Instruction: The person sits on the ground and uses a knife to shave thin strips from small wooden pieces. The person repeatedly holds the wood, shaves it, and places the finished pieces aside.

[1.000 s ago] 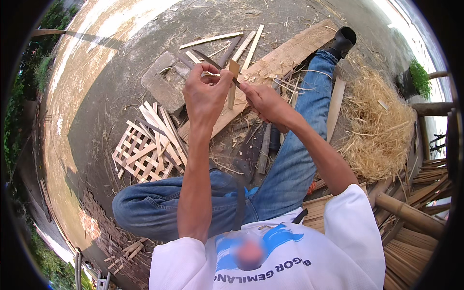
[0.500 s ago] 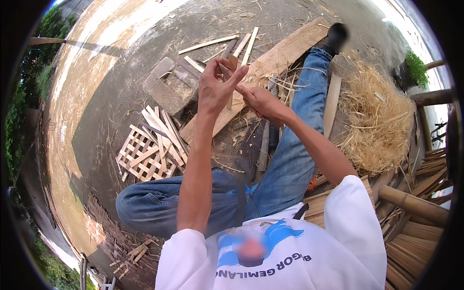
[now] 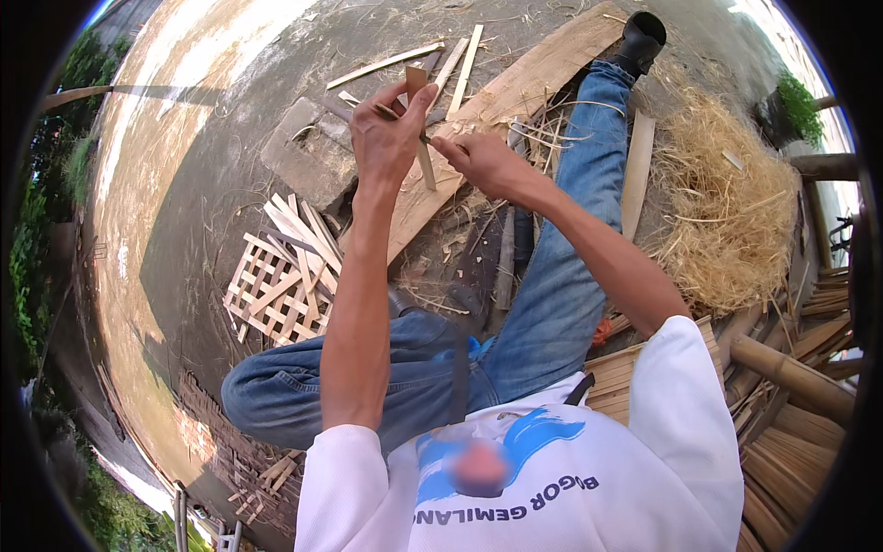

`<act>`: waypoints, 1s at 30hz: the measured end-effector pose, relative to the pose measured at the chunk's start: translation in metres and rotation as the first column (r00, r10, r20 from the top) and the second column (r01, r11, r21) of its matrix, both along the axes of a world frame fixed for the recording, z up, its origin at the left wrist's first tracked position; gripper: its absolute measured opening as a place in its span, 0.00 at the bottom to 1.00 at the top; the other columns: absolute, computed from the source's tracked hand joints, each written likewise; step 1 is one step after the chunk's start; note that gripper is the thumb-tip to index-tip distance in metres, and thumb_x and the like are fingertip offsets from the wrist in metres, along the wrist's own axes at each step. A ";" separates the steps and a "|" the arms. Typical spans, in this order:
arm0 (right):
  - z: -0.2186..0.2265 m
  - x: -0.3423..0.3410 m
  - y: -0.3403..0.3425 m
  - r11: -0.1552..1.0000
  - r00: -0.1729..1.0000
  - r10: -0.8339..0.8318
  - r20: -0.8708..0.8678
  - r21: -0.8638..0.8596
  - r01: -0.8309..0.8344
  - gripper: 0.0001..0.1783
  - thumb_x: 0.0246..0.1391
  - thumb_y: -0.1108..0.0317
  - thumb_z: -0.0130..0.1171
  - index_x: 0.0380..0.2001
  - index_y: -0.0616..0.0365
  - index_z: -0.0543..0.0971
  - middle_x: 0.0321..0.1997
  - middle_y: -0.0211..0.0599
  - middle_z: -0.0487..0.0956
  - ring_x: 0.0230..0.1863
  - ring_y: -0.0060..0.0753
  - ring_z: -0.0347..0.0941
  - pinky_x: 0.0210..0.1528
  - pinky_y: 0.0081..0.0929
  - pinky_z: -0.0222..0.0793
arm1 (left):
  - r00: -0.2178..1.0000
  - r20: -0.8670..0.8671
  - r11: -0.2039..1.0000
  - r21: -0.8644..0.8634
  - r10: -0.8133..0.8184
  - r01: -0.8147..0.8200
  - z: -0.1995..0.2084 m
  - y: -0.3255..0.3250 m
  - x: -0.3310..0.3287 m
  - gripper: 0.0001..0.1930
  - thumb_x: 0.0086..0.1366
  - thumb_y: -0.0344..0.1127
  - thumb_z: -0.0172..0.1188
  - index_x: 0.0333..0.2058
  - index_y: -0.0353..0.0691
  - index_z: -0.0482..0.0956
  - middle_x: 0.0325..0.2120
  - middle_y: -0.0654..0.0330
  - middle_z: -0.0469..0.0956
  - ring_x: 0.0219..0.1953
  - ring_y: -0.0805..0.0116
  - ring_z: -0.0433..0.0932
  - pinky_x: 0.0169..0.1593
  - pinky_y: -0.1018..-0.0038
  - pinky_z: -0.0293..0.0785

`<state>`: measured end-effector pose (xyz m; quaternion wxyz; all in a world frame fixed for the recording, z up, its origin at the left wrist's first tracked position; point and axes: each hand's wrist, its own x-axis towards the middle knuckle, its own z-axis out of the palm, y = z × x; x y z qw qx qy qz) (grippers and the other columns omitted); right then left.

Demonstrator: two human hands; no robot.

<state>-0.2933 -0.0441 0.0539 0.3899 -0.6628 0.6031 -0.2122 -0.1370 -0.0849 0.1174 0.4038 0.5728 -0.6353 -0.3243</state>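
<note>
My left hand (image 3: 384, 138), raised in front of me, is closed round a flat bamboo strip (image 3: 424, 167) that stands nearly upright. The strip's top shows between thumb and fingers, and its lower end hangs over the wooden plank (image 3: 543, 81). Just to the right, my right hand (image 3: 487, 164) is closed, its thumb pointing at the strip. A thin dark knife blade (image 3: 424, 139) crosses the strip between the two hands; its handle is hidden in my right fist. Below my left forearm lies a woven bamboo lattice (image 3: 260, 287) with loose strips (image 3: 308, 241) on top.
A concrete block (image 3: 302, 152) sits left of the plank. Several cut strips (image 3: 386, 64) lie beyond it. A heap of pale shavings (image 3: 727, 207) is right of my outstretched leg (image 3: 575, 193). Bamboo poles (image 3: 791, 377) and split slats stand at the lower right.
Both hands have shifted slightly up and left with the strip. My left hand has turned, so more of the strip's top shows. My right hand's thumb has drawn a little off the strip.
</note>
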 end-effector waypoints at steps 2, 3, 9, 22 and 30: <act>0.015 0.010 0.004 0.991 0.993 -0.046 0.107 0.127 0.032 0.38 0.72 0.39 0.42 0.32 0.68 0.80 0.21 0.51 0.78 0.24 0.42 0.75 0.32 0.44 0.69 | 1.000 0.010 1.000 0.013 0.004 -0.005 0.004 0.004 0.009 0.24 0.62 0.54 0.72 0.46 0.41 0.88 0.12 0.72 0.68 0.16 0.82 0.63 0.22 0.75 0.56; 0.005 0.010 0.007 0.986 0.979 -0.101 0.178 0.153 0.074 0.39 0.72 0.38 0.41 0.30 0.69 0.78 0.20 0.43 0.76 0.23 0.36 0.70 0.32 0.42 0.69 | 1.000 0.018 1.000 0.014 -0.018 0.017 0.004 0.003 0.005 0.25 0.62 0.55 0.72 0.46 0.41 0.88 0.12 0.72 0.68 0.16 0.82 0.64 0.22 0.75 0.57; -0.028 0.011 0.019 0.942 0.974 -0.067 0.214 0.336 -0.009 0.36 0.70 0.39 0.48 0.28 0.67 0.74 0.23 0.48 0.77 0.27 0.46 0.77 0.33 0.44 0.72 | 0.999 0.001 0.997 -0.064 -0.032 0.032 -0.004 0.004 -0.001 0.22 0.61 0.54 0.72 0.44 0.41 0.89 0.11 0.72 0.67 0.15 0.82 0.63 0.22 0.75 0.56; -0.054 -0.013 0.033 0.833 0.876 -0.062 0.478 0.509 -0.218 0.24 0.64 0.54 0.64 0.26 0.59 0.67 0.19 0.28 0.65 0.18 0.23 0.61 0.20 0.28 0.63 | 0.994 -0.093 0.997 -0.054 -0.053 0.048 -0.004 0.017 -0.002 0.11 0.64 0.40 0.73 0.42 0.42 0.90 0.14 0.80 0.55 0.18 0.86 0.50 0.24 0.74 0.41; -0.085 0.014 0.050 0.998 0.983 -0.033 0.182 -0.040 0.041 0.19 0.62 0.61 0.62 0.28 0.65 0.69 0.19 0.37 0.68 0.23 0.31 0.66 0.29 0.36 0.69 | 0.994 -0.093 0.996 -0.076 -0.054 0.047 -0.010 0.014 -0.007 0.14 0.63 0.43 0.73 0.44 0.42 0.90 0.13 0.80 0.55 0.18 0.86 0.50 0.24 0.74 0.42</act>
